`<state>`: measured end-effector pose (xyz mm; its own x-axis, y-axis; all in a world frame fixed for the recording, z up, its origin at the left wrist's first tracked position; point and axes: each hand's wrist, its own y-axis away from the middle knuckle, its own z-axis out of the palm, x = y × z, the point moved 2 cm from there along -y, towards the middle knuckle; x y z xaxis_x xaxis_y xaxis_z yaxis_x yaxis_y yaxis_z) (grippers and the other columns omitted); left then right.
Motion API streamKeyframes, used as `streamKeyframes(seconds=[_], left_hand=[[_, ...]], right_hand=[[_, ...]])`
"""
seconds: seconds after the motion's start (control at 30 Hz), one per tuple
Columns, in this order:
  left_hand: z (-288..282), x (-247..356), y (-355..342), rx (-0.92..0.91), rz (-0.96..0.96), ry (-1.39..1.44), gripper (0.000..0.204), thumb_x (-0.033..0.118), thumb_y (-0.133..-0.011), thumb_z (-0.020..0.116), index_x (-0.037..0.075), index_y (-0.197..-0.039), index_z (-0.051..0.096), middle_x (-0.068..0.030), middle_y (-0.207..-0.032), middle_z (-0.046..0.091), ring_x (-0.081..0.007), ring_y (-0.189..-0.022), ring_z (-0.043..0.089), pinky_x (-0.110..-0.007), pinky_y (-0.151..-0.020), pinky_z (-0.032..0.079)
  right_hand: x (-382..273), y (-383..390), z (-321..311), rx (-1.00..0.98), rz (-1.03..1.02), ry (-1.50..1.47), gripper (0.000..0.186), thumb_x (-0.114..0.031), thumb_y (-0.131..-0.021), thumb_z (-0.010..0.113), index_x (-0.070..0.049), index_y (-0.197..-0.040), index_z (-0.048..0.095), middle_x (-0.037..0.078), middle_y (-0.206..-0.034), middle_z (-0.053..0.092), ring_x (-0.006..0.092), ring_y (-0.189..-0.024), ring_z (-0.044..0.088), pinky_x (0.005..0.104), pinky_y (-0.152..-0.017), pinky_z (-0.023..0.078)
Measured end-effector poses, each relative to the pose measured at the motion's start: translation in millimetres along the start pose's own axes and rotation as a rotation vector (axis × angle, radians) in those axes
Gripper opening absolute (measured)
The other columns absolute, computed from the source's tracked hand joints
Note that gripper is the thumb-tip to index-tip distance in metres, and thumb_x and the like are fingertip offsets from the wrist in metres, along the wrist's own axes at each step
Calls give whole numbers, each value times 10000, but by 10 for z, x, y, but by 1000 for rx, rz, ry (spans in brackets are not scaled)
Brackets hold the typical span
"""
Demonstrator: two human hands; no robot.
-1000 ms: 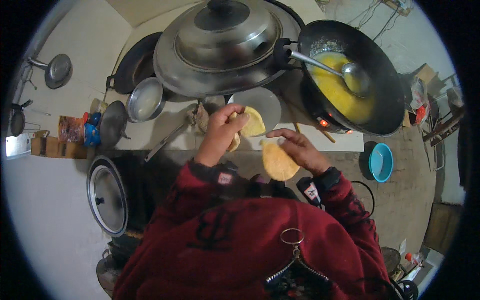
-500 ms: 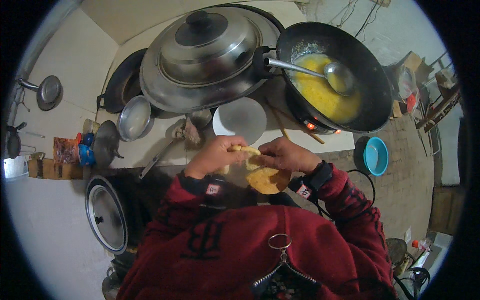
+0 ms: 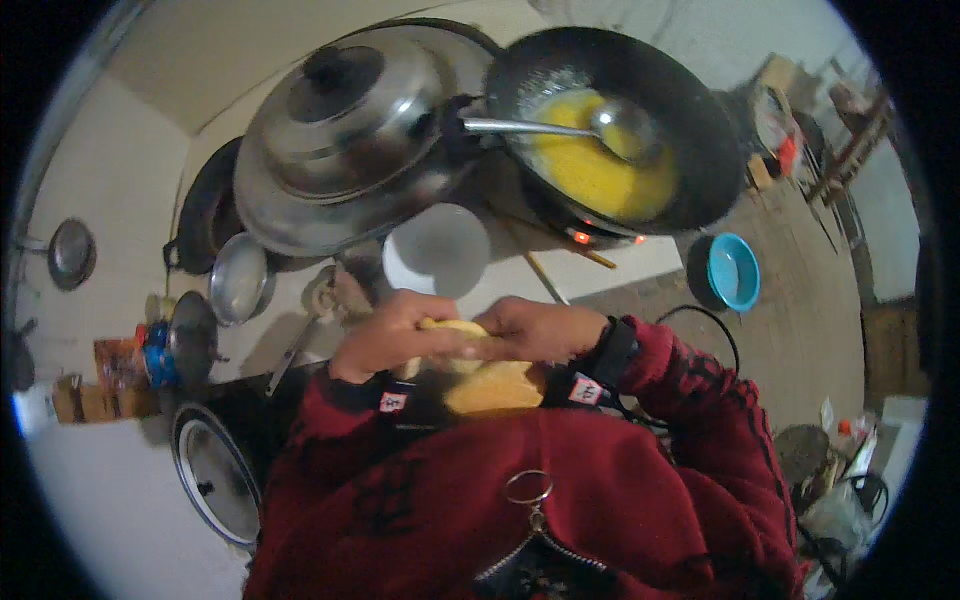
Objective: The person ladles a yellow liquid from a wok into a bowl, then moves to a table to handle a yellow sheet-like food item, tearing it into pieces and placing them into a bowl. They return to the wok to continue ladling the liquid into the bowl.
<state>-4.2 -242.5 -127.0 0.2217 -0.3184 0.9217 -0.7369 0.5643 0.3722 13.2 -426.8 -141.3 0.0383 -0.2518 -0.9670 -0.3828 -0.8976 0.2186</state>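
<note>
In front of my chest both hands hold yellow flatbread. My left hand (image 3: 385,338) is closed round its left side, fingers wrapped over the front. My right hand (image 3: 545,330) pinches the right side, close against the left fingers. A pale folded edge of a piece (image 3: 455,327) shows above the fingers. Below them hangs a broad golden flatbread (image 3: 497,388); whether the two are joined is hidden. Just beyond my hands sits a white bowl (image 3: 437,250). A black wok (image 3: 705,160) holds yellow liquid (image 3: 590,180), with a metal ladle (image 3: 530,128) resting in it.
A large domed metal lid (image 3: 350,190) covers a big pan on the left. Wooden sticks (image 3: 540,275) lie beside the lit stove. Left on the counter are a metal bowl (image 3: 238,280) and a long-handled utensil (image 3: 292,355). A turquoise basin (image 3: 735,270) stands low at right.
The view has shifted, so the wok, lid and bowl appear farther left. My hands have drawn closer together over the flatbread, covering more of it.
</note>
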Motion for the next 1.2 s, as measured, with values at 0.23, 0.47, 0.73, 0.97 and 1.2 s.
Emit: streamKeyframes(seconds=[0.23, 0.47, 0.73, 0.97, 1.2], left_hand=[[-25, 157, 15, 159, 175, 195, 180, 189, -837, 575, 20, -778, 597, 41, -597, 504, -27, -531, 457, -191, -474, 340], [-55, 22, 29, 130, 177, 493, 175, 189, -847, 581, 27, -783, 589, 35, -670, 524, -32, -602, 472, -190, -519, 364], [-60, -17, -46, 799, 412, 526, 218, 245, -830, 586, 45, -915, 573, -2, -776, 564, -92, -734, 531, -213, -671, 416], [-409, -533, -233, 839, 201, 323, 190, 212, -840, 585, 27, -799, 575, 13, -696, 550, -63, -613, 492, -223, -555, 393], [-472, -907, -476, 763, 232, 3, 229, 187, -846, 606, 20, -1003, 596, 6, -813, 591, -66, -748, 532, -221, -672, 432]], right_hand=[[-134, -30, -75, 116, -168, -157, 369, -349, -913, 521, 6, -870, 613, -15, -638, 559, 46, -632, 451, 252, -572, 416], [-92, -114, -10, 130, -261, -294, 352, -353, -918, 511, -15, -917, 610, -47, -726, 575, 18, -675, 479, 220, -591, 424], [64, -416, 58, 510, -340, -503, 252, -261, -953, 456, -47, -873, 560, -47, -753, 548, 35, -672, 496, 216, -588, 424], [594, -525, -108, 729, -78, -363, 235, -246, -920, 515, -30, -985, 579, 22, -740, 594, 73, -640, 549, 226, -540, 438], [784, -713, -274, 790, -27, 281, 328, -229, -878, 578, -6, -1113, 531, 115, -849, 634, 132, -783, 586, 270, -686, 467]])
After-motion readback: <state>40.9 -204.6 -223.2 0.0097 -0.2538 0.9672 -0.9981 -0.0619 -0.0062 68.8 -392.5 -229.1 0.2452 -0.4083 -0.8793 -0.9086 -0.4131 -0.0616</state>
